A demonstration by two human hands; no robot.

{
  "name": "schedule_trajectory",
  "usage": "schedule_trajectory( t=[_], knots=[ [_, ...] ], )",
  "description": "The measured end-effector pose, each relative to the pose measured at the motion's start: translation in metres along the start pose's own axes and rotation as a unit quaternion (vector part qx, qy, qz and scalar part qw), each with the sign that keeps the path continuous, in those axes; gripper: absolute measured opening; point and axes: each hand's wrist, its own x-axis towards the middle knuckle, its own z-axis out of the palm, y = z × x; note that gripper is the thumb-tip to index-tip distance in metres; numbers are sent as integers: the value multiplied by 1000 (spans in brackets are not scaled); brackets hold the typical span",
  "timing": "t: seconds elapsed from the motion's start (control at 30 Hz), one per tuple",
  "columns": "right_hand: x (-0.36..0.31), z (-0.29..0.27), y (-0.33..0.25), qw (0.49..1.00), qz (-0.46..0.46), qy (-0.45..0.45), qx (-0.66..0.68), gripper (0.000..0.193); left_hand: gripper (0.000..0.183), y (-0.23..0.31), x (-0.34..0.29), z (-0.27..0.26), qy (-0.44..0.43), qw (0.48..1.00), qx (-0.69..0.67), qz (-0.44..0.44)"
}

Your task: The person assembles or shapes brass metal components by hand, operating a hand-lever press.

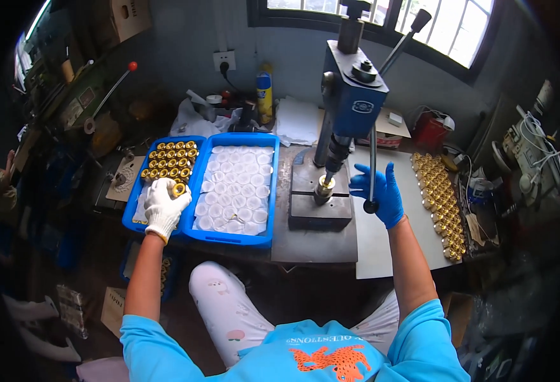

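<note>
My left hand (164,207), in a white knit glove, is closed on a round brass fitting (179,190) at the near edge of the rows of brass fittings (173,156) in the left blue tray (130,210). In a blue glove, my right hand (382,193) is open with fingers spread, beside the press lever (373,159); whether the palm touches it cannot be told. Left of that hand, another brass fitting (325,183) sits under the spindle (337,153) of the blue bench press (356,86), on its dark base block (321,213).
A second blue tray (229,239) holds white round pieces (235,184) under a clear sheet. Several rows of brass fittings (438,204) stand on the pale board (382,254) at right. Behind are a yellow spray can (264,95) and white papers (297,121). Another person (1,178) is at far left.
</note>
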Motion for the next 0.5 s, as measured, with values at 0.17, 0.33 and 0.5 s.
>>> schedule_trajectory(
  t=[0.17,0.33,0.5],
  knots=[
    [18,6,54,975,-35,108,-192,64,42,86,-30,29,-47,983,-95,153],
    [33,26,88,961,-19,159,-225,66,39,165,-48,80,-65,963,-132,227],
    [29,31,79,934,-70,197,-290,54,33,216,-51,119,-69,966,-145,203]
  ],
)
